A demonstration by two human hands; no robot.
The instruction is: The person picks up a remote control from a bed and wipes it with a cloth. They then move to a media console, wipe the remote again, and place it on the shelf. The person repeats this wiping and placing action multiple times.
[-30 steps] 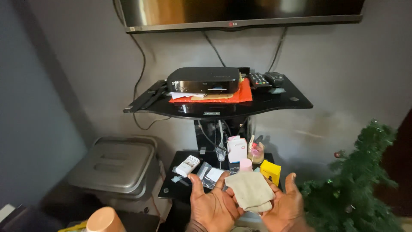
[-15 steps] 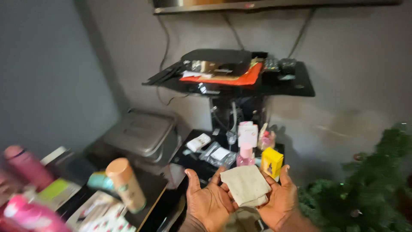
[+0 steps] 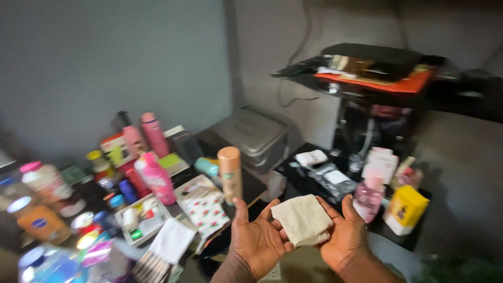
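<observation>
Far left, on the bench [image 3: 246, 191]: crowded toiletries, namely a pink bottle [image 3: 155, 177], a peach cylindrical can [image 3: 230, 174], an orange-lidded jar [image 3: 36, 220] and a white tray of small items [image 3: 140, 219]. The nearest bottles are blurred and cut off by the frame edge.

Near centre: your left hand [image 3: 257, 238], palm up, fingers spread, touches the left edge of a folded beige cloth [image 3: 302, 219]. The cloth lies across both palms. It looks soft, light and limp, and is best gripped along the folded edge or from underneath, so the layers do not fall open.

Your right hand [image 3: 345, 236] is open beneath the cloth's right side, thumb beside it.

Right, low black shelf [image 3: 411, 238]: a yellow box [image 3: 404, 209] and a clear pink bottle [image 3: 367, 194]. Above, a black device [image 3: 374, 60] sits on an upper shelf; what it is cannot be made out.
</observation>
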